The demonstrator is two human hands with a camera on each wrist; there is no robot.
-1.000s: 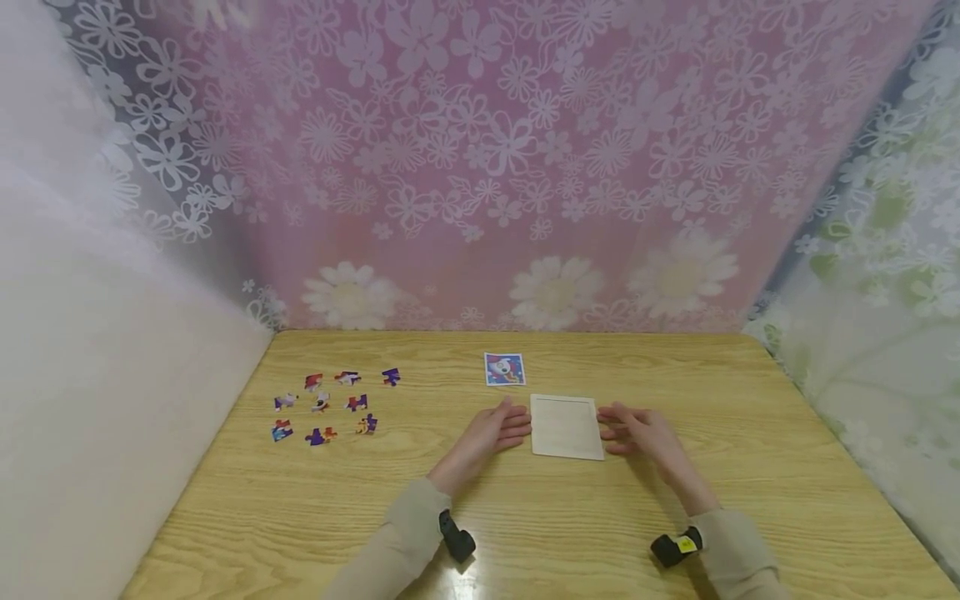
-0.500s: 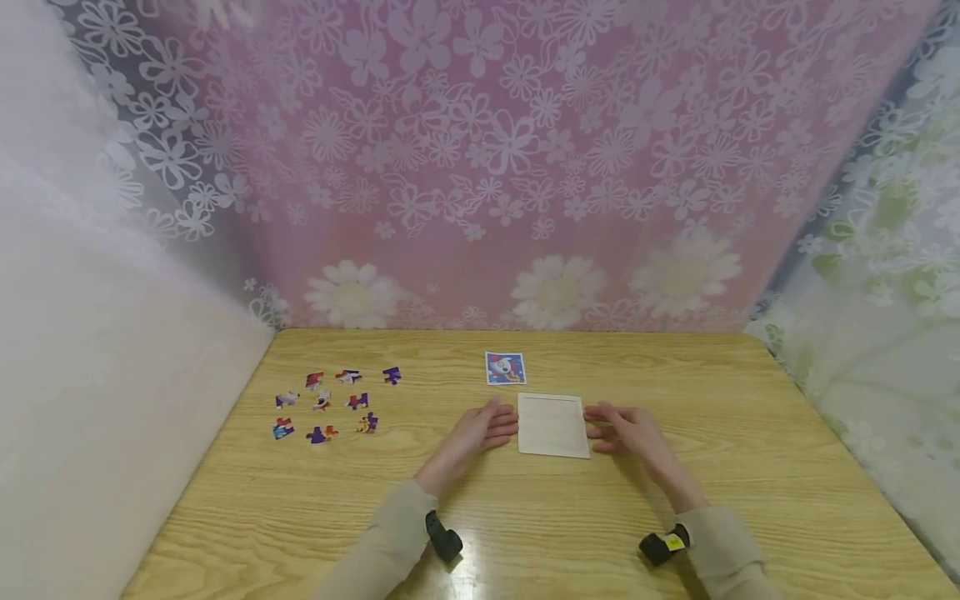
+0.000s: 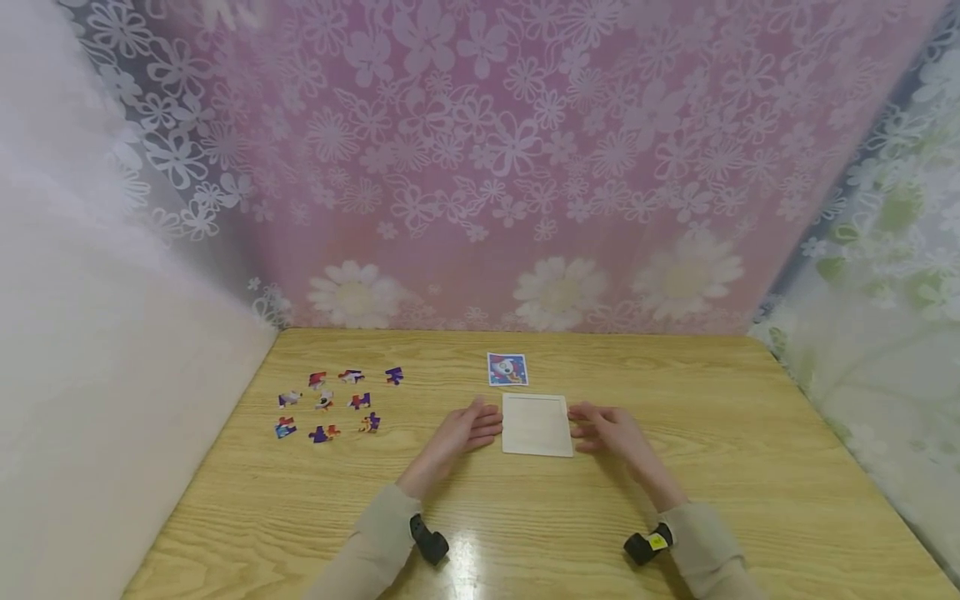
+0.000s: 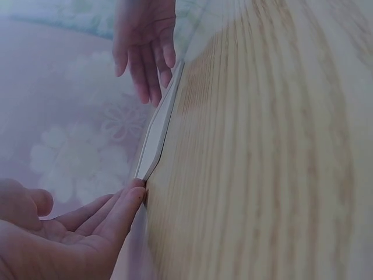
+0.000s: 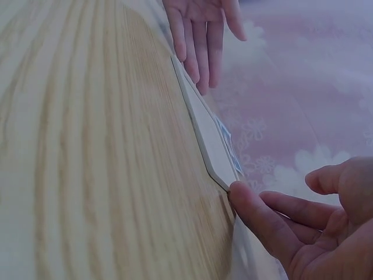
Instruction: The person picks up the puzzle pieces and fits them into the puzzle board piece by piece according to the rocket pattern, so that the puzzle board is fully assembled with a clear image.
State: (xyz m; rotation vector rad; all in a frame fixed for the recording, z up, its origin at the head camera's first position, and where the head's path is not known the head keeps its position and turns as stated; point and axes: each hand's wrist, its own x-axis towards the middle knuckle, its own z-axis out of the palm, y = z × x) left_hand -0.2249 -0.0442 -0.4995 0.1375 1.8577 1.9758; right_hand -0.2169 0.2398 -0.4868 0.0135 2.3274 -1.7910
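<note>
A square, pale wooden puzzle tray with a raised border lies flat on the table between my hands. My left hand touches its left edge with straight fingertips. At the opposite edge is my right hand, its fingers extended against the side; the right wrist view shows a fingertip at the tray's corner. Neither hand curls round the tray. Just behind it lies a small picture card with a white cartoon character on blue. Loose jigsaw pieces, several in rough rows, are spread out on the left.
The wood-grain table meets a pink floral curtain at the back. A pale wall stands on the left and a flowered sheet on the right. Each wrist wears a black camera.
Both hands and the puzzle tray between them have slid left along the table, so the tray now lies nearer below the picture card. The jigsaw pieces stay in place.
</note>
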